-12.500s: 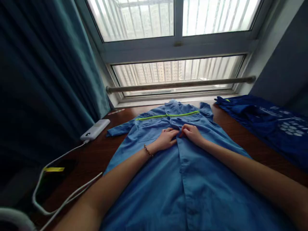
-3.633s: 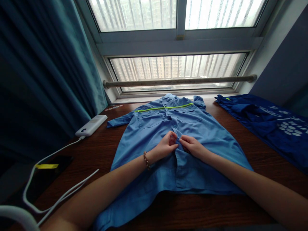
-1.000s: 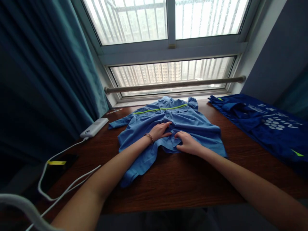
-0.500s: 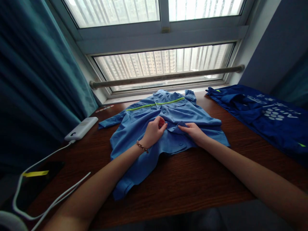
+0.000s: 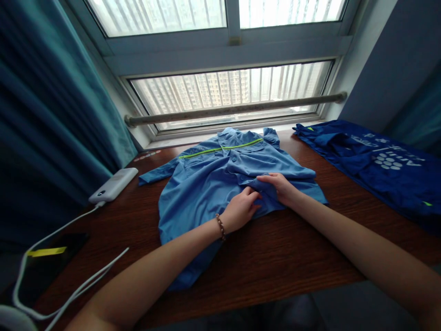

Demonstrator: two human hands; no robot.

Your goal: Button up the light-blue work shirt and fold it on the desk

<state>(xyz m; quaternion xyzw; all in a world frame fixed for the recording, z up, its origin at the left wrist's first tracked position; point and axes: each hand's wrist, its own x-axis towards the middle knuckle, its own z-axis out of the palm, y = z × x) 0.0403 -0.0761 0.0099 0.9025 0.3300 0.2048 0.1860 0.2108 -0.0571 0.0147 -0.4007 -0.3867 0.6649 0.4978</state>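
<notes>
A light blue shirt [image 5: 203,184] with a yellow-green stripe across its chest lies spread on the wooden table, collar towards the window. A button [image 5: 234,159] shows on its front placket. My right hand [image 5: 280,187] pinches the front edge of the shirt between thumb and fingers, lifting a fold. Just below and to the left, my left hand [image 5: 241,209], with a braided bracelet [image 5: 220,226] at the wrist, has its fingers curled in on the lower placket. Its fingertips press into the cloth, and what exactly lies between them is partly hidden.
A dark blue garment [image 5: 372,161] with white print lies at the right. On the left are a white power bank [image 5: 113,185] with a white cable [image 5: 65,226] and a dark flat object [image 5: 69,246] bearing a yellow strip. A rail [image 5: 237,109] crosses the window behind.
My left hand has moved right and towards me, from the middle of the shirt down to the lower placket beside my right hand. My right hand keeps its pinch on the edge.
</notes>
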